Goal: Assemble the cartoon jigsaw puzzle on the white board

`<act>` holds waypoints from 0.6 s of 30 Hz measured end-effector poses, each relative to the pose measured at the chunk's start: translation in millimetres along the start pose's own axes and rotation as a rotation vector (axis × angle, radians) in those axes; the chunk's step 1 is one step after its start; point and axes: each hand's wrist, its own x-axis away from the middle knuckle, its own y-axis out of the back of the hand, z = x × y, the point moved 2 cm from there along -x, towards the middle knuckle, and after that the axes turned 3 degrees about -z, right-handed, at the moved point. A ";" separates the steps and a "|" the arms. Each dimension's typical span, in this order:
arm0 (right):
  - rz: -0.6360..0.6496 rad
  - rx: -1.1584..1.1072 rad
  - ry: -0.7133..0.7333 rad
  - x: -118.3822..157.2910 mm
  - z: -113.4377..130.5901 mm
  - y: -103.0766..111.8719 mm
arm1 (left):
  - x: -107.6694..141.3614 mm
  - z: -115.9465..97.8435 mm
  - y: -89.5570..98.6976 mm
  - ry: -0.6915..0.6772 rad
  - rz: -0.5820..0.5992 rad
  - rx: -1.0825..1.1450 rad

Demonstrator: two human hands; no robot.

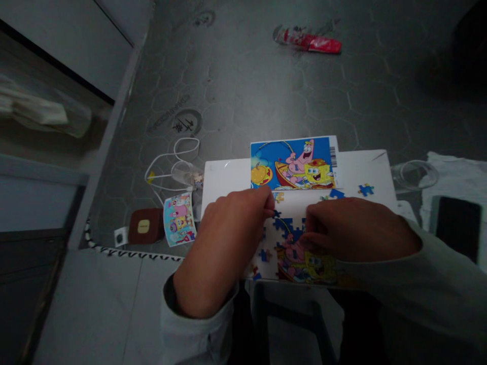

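Observation:
A partly assembled cartoon puzzle (pixel 294 253) lies near the front edge of a white board (pixel 228 177). My left hand (pixel 243 218) is closed at the puzzle's upper left, its fingertips by a small blue piece (pixel 277 214). Over the puzzle's right side is my right hand (pixel 338 228), fingers curled, hiding part of it; whatever it may hold is out of sight. Loose pieces lie left of the puzzle (pixel 264 255) and at the upper right (pixel 366 189). Behind both hands lies the reference picture (pixel 292 165), showing two cartoon figures in a boat.
Left of the board are a cartoon card (pixel 179 219), a brown box (pixel 145 226) and a white cord (pixel 163 156). To the right are a clear round container (pixel 418 174) and a dark phone-like object (pixel 457 228). A red wrapper (pixel 310 40) lies on the floor.

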 end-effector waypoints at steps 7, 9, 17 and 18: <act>-0.043 0.012 0.030 -2.9 -3.0 -5.3 | 2.5 14.5 8.3 0.125 0.012 -0.047; -0.026 0.017 0.020 -3.7 -4.1 -6.1 | 3.1 14.8 6.9 0.133 0.001 -0.045; -0.014 0.025 0.029 -5.2 -4.3 -7.5 | 4.1 18.2 6.8 0.176 -0.053 0.071; -0.008 0.028 0.021 -4.6 -4.1 -7.8 | 4.9 19.9 8.8 0.188 -0.075 0.080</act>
